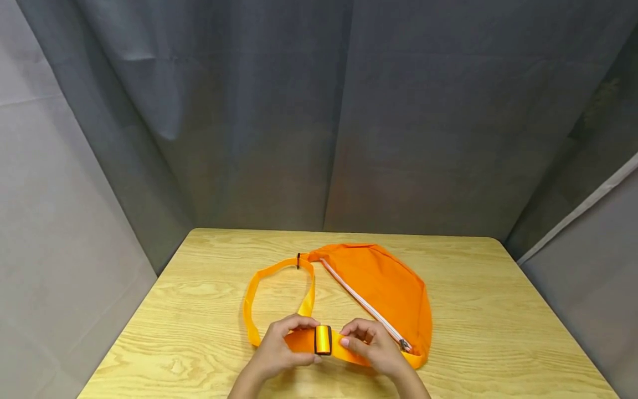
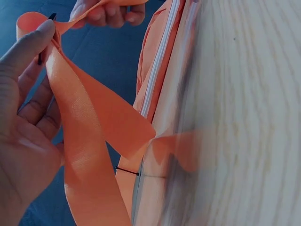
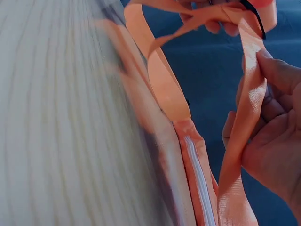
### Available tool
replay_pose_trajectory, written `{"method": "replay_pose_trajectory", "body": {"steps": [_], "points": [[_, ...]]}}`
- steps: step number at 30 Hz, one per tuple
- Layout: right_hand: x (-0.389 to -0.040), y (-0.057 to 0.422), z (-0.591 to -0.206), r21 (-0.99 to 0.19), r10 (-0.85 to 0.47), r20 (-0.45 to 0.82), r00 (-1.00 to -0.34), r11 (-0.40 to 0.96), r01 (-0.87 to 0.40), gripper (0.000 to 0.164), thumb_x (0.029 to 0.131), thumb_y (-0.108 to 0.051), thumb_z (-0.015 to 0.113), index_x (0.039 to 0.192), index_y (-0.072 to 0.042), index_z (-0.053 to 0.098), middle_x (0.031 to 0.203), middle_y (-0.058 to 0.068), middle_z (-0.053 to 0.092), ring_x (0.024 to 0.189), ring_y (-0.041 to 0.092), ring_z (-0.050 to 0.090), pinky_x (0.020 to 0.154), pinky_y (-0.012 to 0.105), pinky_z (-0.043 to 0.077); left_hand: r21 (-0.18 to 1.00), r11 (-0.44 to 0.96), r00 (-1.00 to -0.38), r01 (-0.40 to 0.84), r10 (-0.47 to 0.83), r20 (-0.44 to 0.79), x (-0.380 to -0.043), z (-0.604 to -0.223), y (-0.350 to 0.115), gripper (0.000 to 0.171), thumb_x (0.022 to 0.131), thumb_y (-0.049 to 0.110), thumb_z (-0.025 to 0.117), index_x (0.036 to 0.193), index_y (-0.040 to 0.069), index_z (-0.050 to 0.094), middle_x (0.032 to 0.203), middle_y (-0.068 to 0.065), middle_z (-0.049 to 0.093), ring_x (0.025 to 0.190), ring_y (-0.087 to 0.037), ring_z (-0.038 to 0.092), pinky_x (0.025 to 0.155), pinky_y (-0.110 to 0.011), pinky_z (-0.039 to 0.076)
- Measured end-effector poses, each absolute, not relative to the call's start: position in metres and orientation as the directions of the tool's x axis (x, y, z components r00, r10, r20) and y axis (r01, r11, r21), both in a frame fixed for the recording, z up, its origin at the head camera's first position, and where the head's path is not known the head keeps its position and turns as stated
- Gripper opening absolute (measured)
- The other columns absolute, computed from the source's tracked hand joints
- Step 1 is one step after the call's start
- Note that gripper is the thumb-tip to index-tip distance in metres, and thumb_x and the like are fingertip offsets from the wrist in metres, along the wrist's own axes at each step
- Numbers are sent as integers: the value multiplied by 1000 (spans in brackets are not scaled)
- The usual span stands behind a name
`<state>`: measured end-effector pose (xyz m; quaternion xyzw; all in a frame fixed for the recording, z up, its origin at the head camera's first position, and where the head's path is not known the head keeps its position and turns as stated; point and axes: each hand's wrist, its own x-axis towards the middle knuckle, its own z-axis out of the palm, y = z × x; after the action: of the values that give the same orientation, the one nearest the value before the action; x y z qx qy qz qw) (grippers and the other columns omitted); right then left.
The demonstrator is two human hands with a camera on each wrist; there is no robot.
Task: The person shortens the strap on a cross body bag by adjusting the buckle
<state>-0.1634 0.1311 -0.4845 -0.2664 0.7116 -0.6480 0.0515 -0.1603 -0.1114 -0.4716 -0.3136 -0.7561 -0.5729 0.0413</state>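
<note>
An orange waist bag [image 1: 384,282] lies on the table with its white zipper [image 1: 363,301] facing up. Its long orange strap [image 1: 248,310] loops out to the left. Near the front, my left hand [image 1: 278,346] pinches the black slide buckle [image 1: 323,340] by its edges, thumb below and fingers above. A short fold of strap bulges through the buckle's middle. Just right of it, my right hand [image 1: 372,344] pinches the strap between thumb and fingers. In the right wrist view this strap [image 3: 244,117] runs down past the palm. Both hands hold their section raised above the table.
A small black ring [image 1: 298,260] joins the strap to the bag's far left corner. The wooden table [image 1: 174,310] ends at a dark grey curtain [image 1: 279,138] behind, with pale panels [image 1: 65,221] on the sides.
</note>
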Motion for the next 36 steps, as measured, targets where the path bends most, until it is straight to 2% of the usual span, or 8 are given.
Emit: {"method": "replay_pose_trajectory", "body": {"steps": [6,12,21,25,29,36], "points": [[-161,132,-485,-964,-450,216,-866,43,-263,14,89,-9,63,100,0,63,88,10,62,73,11,56,59,24,47,855,156,-819,494,415,397,-160,-477,-113,49,64,15,86,109,18,64,104,4,65,95,-19,60,82,-34,48],[-160,150,-488,-959,-435,190,-880,110,-261,13,87,-6,64,99,0,65,85,12,64,74,14,58,62,27,49,864,172,-832,474,409,375,-159,-477,-118,48,65,14,86,108,19,65,104,6,65,96,-18,59,84,-32,46],[-154,150,-465,-949,-462,176,-869,157,-275,12,86,-4,65,95,3,66,86,13,65,73,12,56,63,27,48,850,129,-803,511,424,419,-150,-447,-112,47,63,-2,83,106,6,64,103,-2,65,92,-27,60,80,-38,48],[-153,144,-458,-943,-464,217,-859,127,-307,8,87,-2,63,92,3,66,87,14,65,73,11,56,61,26,47,860,119,-806,496,430,406,-156,-462,-111,50,63,-1,83,107,10,65,104,-1,65,92,-27,60,79,-38,48],[-153,135,-456,-946,-476,251,-843,62,-317,7,87,2,61,92,5,64,86,16,64,72,9,54,59,24,46,874,122,-814,471,442,377,-160,-475,-109,49,64,7,84,108,15,65,104,2,64,92,-24,59,79,-36,49],[-158,125,-472,-959,-481,234,-845,28,-281,7,88,3,59,94,3,63,84,17,62,70,7,50,57,22,44,903,110,-831,416,448,329,-160,-480,-108,47,65,13,85,108,20,65,105,3,64,94,-25,58,79,-35,49]]}}
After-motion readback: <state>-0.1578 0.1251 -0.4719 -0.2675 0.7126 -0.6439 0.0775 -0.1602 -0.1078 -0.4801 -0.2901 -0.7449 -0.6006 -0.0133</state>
